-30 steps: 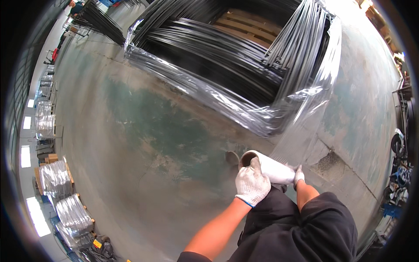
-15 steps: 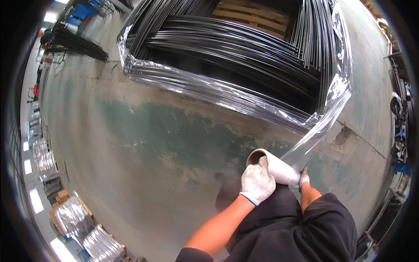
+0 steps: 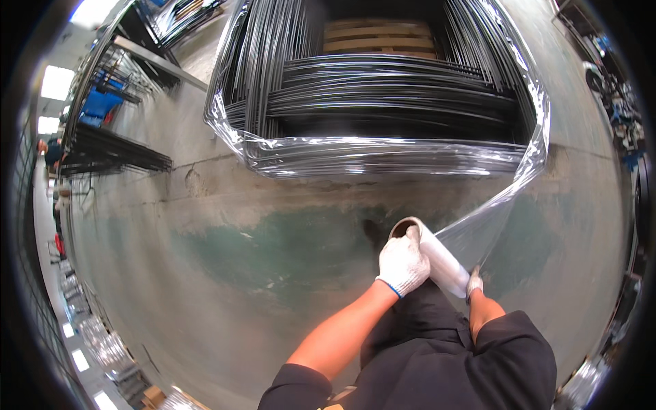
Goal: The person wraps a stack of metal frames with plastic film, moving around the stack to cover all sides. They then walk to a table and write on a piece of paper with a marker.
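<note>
A roll of clear stretch film (image 3: 444,260) is held tilted in front of my body, gripped at both ends. My left hand (image 3: 404,261), in a white knit glove, closes on the upper end with its thumb at the rim of the hollow core. At the lower end, my gloved right hand (image 3: 475,283) is closed on the roll, its fingers partly hidden. From the roll a taut band of film (image 3: 502,198) runs up to the near right corner of a large stack of black metal rods (image 3: 389,85). Shiny film wraps the stack's outer sides.
A wooden pallet (image 3: 379,37) shows through the stack's open middle. Further black rods (image 3: 113,150) lie on a stand at left, by a blue bin (image 3: 99,104). Film-wrapped bundles (image 3: 106,342) line the lower left. Shelving with assorted items (image 3: 618,102) runs along the right.
The view has turned, so the stack's near side now lies level across it. Both hands keep hold of the roll, and a longer, wider stretch of film spans from it to the corner.
</note>
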Demonstrator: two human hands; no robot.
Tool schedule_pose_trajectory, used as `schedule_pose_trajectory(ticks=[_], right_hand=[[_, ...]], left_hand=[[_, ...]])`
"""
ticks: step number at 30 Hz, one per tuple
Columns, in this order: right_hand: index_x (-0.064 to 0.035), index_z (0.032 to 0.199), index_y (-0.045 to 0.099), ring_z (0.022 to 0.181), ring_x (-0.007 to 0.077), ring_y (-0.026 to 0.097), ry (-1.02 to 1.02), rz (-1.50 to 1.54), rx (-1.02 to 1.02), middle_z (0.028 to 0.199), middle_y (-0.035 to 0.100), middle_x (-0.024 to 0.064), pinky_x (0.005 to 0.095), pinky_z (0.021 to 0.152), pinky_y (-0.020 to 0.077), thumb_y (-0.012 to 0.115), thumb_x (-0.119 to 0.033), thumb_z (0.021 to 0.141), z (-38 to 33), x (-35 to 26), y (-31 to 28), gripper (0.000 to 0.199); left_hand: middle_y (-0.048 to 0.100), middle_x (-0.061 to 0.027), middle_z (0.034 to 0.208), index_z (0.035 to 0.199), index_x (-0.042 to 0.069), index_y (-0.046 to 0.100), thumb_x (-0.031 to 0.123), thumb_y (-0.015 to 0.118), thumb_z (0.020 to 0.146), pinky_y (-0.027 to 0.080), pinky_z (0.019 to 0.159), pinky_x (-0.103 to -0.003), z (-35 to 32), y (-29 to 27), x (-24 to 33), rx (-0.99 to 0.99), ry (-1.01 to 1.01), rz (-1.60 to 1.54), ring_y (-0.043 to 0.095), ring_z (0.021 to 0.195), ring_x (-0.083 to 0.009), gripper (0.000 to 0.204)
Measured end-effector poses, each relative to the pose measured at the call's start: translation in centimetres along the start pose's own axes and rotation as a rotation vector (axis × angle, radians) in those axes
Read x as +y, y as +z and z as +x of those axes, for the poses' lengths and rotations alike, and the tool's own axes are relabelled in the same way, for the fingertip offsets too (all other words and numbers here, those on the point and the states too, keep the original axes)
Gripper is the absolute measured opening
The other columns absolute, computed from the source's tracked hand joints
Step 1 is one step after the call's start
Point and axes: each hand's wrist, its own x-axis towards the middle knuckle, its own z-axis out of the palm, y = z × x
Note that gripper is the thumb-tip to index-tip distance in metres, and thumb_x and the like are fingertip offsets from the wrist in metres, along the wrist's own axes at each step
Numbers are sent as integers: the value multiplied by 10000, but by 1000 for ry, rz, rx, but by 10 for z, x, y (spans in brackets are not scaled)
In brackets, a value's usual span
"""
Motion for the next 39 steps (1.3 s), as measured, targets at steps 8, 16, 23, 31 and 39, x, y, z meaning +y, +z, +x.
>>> schedule_pose_trajectory(ticks=[8,16,23,31,39], right_hand=[[52,1594,484,1512,363,506,218,94,-117,1636,524,234,440,1235,374,359,-869,997,-206,2,172,1105],[37,1595,487,1495,429,507,166,77,-32,1621,528,259,465,1219,402,349,-789,1051,-328,-6,280,999],[-10,1632,459,1529,413,479,131,349,78,1624,524,269,470,1237,376,421,-795,1023,-436,-11,416,994],[34,1630,430,1527,390,481,163,582,9,1631,512,268,430,1245,367,503,-752,1014,-593,-147,580,1001],[66,1648,364,1550,373,455,194,588,-141,1642,489,285,426,1266,350,486,-869,964,-653,-236,700,1164]], left_hand=[[728,-286,825,1159,-50,605,92,662,812,601,763,-567,-21,-152,-143,-124,16,7,732,794,-485,379],[733,-328,943,1219,-15,591,73,619,846,583,849,-597,-8,-285,-231,-295,54,53,722,903,-519,384],[752,-316,940,1287,-13,598,110,633,872,596,834,-577,21,-388,-317,-321,215,159,740,877,-514,434],[756,-308,1042,1352,4,580,135,666,857,570,916,-556,92,-507,-405,-310,276,294,733,1000,-498,519],[771,-269,1066,1315,45,617,120,678,869,594,927,-510,189,-610,-442,-265,354,320,758,1024,-451,456]])
